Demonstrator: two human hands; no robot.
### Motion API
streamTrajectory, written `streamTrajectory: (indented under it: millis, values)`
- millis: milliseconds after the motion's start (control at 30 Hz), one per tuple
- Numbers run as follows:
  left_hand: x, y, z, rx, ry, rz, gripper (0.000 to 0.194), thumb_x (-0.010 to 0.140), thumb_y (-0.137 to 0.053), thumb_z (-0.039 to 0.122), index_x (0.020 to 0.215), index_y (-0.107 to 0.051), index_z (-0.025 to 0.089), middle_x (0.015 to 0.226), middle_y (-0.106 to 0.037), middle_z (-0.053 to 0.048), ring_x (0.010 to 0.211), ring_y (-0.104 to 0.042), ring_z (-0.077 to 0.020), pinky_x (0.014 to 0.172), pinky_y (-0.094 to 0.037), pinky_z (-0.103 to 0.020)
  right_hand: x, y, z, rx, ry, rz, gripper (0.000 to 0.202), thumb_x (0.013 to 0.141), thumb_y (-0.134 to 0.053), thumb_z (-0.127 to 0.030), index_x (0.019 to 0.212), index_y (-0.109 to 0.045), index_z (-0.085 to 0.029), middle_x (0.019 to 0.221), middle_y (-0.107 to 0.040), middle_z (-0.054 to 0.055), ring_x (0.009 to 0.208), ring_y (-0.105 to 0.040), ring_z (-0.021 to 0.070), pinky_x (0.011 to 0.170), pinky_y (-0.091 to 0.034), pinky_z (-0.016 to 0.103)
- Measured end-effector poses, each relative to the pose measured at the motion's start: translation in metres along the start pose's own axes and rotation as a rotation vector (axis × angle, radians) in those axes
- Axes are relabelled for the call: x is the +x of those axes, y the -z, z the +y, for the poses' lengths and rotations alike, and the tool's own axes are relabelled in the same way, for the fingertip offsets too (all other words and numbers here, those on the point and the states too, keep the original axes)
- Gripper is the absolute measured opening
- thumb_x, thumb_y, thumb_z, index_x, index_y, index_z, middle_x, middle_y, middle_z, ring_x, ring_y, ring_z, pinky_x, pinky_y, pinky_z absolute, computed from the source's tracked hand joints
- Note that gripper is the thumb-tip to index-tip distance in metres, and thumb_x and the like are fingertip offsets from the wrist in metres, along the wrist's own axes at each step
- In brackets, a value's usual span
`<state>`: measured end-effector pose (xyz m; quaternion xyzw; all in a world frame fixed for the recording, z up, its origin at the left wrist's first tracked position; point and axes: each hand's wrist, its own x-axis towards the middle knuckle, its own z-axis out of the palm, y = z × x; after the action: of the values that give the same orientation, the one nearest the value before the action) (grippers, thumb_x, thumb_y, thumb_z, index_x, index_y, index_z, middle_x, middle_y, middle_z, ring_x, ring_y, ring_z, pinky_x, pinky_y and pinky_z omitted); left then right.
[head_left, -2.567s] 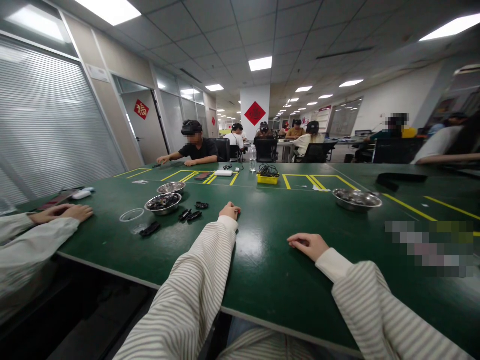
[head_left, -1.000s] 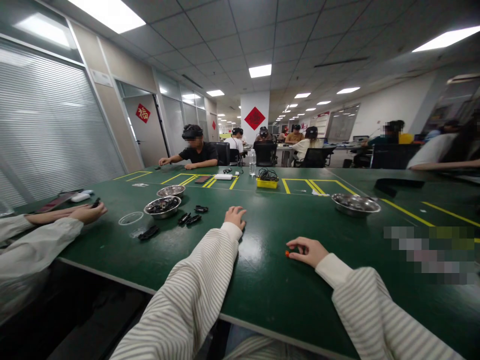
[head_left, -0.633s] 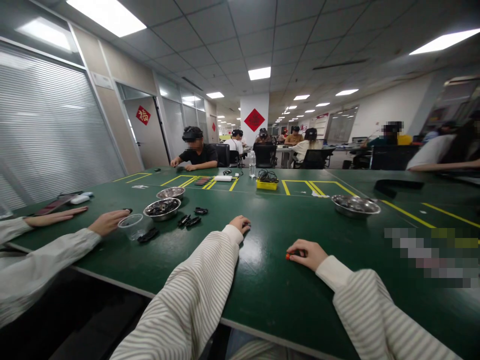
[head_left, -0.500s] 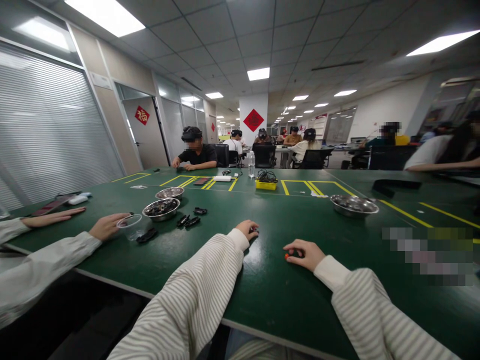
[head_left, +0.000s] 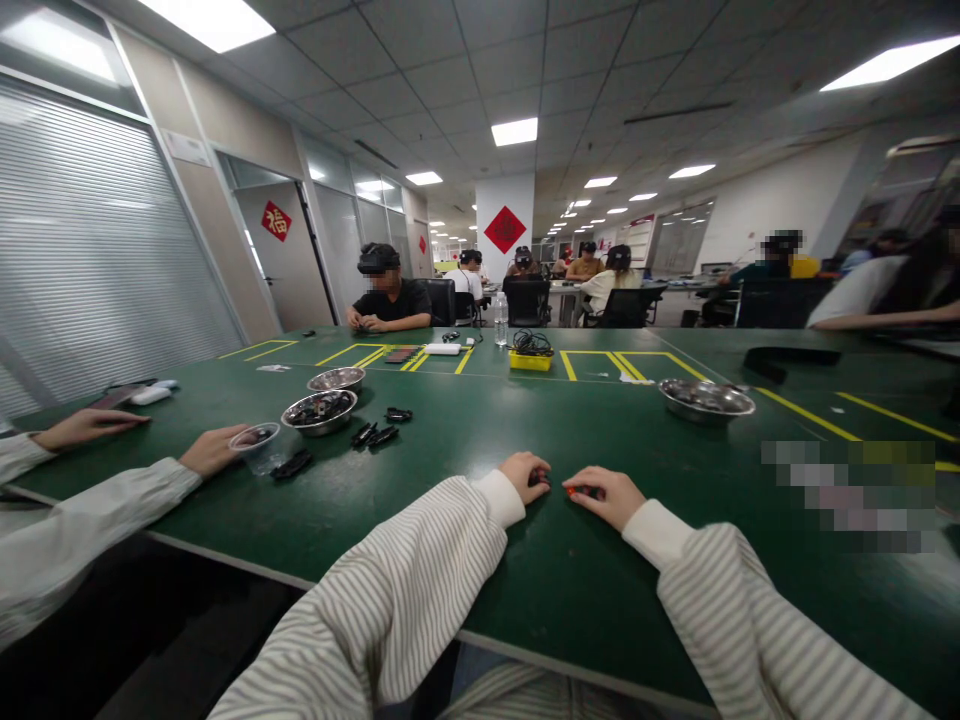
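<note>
My left hand rests low over the green table, its fingers curled round a small dark piece that is mostly hidden. Just to its right is my right hand, pinching a small item with an orange-red end at the fingertips. A narrow gap separates the two hands, and the pieces do not touch. Beyond my left hand, to the left, several black parts lie on the tabletop.
Metal bowls stand at the left and right. At the left, a neighbour's hand touches a clear plastic cup. A yellow tray with cables and a bottle stand farther back. A person sits across.
My left hand has moved right, closer to my right hand, which has shifted slightly up and left. The neighbour's cup is more upright, with dark contents showing.
</note>
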<state>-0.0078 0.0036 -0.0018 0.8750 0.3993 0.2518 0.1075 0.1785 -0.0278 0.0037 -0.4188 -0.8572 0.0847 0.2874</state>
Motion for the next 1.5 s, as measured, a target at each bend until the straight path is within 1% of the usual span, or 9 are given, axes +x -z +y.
streamTrajectory:
  millis: [67, 200, 333, 467, 700, 967, 1200, 1400, 1500]
  values:
    - [0.001, 0.0, 0.001, 0.029, 0.017, -0.005, 0.022, 0.063, -0.057, 0.025, 0.082, -0.058, 0.015, 0.074, -0.054, -0.003, 0.072, -0.049, -0.0134, 0.07, -0.039, -0.025, 0.0, 0.0, -0.001, 0.019, -0.024, -0.011, 0.021, 0.069, -0.049, -0.029, 0.082, -0.063, -0.019, 0.075, -0.061, 0.004, 0.057, -0.052, 0.0107, 0.047, -0.04, 0.019]
    - [0.001, 0.002, 0.004, 0.017, -0.006, -0.021, 0.021, 0.063, -0.057, 0.026, 0.082, -0.059, 0.016, 0.073, -0.054, -0.002, 0.069, -0.048, -0.0121, 0.068, -0.039, -0.024, 0.001, 0.001, -0.004, 0.048, -0.107, 0.002, 0.021, 0.067, -0.051, -0.026, 0.082, -0.062, -0.016, 0.067, -0.06, 0.003, 0.044, -0.047, 0.0075, 0.046, -0.041, 0.02]
    - [-0.001, 0.004, 0.01, -0.052, -0.087, 0.027, 0.02, 0.065, -0.055, 0.021, 0.085, -0.058, 0.016, 0.072, -0.052, -0.001, 0.066, -0.047, -0.0099, 0.066, -0.039, -0.022, 0.002, -0.001, -0.008, 0.141, -0.155, 0.087, 0.019, 0.064, -0.054, -0.028, 0.078, -0.059, -0.015, 0.062, -0.06, 0.002, 0.048, -0.05, 0.0089, 0.049, -0.044, 0.02]
    - [-0.002, 0.005, 0.015, -0.079, -0.149, 0.072, 0.02, 0.066, -0.054, 0.019, 0.085, -0.056, 0.015, 0.071, -0.052, -0.001, 0.065, -0.046, -0.0098, 0.066, -0.039, -0.022, 0.003, -0.002, -0.011, 0.175, -0.149, 0.135, 0.017, 0.063, -0.054, -0.028, 0.073, -0.059, -0.015, 0.058, -0.059, 0.001, 0.048, -0.05, 0.009, 0.049, -0.044, 0.02]
    - [-0.003, 0.007, 0.018, -0.092, -0.17, 0.095, 0.019, 0.067, -0.053, 0.023, 0.084, -0.056, 0.015, 0.072, -0.053, -0.002, 0.066, -0.046, -0.0103, 0.065, -0.039, -0.022, 0.001, 0.001, -0.012, 0.204, -0.135, 0.198, 0.02, 0.064, -0.054, -0.03, 0.076, -0.061, -0.015, 0.063, -0.062, 0.003, 0.052, -0.054, 0.0114, 0.05, -0.046, 0.022]
    - [-0.003, 0.005, 0.017, -0.132, -0.19, 0.097, 0.021, 0.068, -0.053, 0.026, 0.086, -0.055, 0.015, 0.075, -0.053, -0.003, 0.069, -0.047, -0.0103, 0.066, -0.039, -0.022, 0.001, 0.001, -0.009, 0.279, -0.149, 0.182, 0.023, 0.062, -0.056, -0.034, 0.074, -0.062, -0.014, 0.069, -0.064, 0.005, 0.06, -0.058, 0.0146, 0.055, -0.049, 0.025]
    - [-0.003, 0.002, 0.016, -0.135, -0.185, 0.129, 0.023, 0.068, -0.054, 0.025, 0.088, -0.053, 0.014, 0.073, -0.053, -0.002, 0.067, -0.046, -0.0094, 0.066, -0.039, -0.021, 0.001, 0.003, -0.009, 0.301, -0.103, 0.196, 0.022, 0.065, -0.054, -0.032, 0.075, -0.064, -0.016, 0.076, -0.064, 0.006, 0.071, -0.059, 0.0169, 0.061, -0.049, 0.026]
    - [-0.004, 0.006, 0.019, -0.153, -0.193, 0.094, 0.023, 0.071, -0.05, 0.026, 0.09, -0.052, 0.015, 0.076, -0.053, -0.002, 0.067, -0.047, -0.0089, 0.066, -0.04, -0.02, 0.001, 0.001, -0.01, 0.4, -0.193, 0.197, 0.025, 0.063, -0.056, -0.036, 0.073, -0.062, -0.014, 0.072, -0.064, 0.007, 0.065, -0.06, 0.017, 0.063, -0.05, 0.027]
    - [-0.005, 0.007, 0.02, -0.162, -0.227, 0.086, 0.022, 0.073, -0.047, 0.027, 0.09, -0.054, 0.016, 0.078, -0.053, -0.003, 0.068, -0.047, -0.0091, 0.067, -0.04, -0.02, 0.0, 0.0, -0.007, 0.356, -0.208, 0.207, 0.024, 0.062, -0.057, -0.037, 0.069, -0.062, -0.015, 0.068, -0.065, 0.006, 0.062, -0.06, 0.0167, 0.06, -0.05, 0.027]
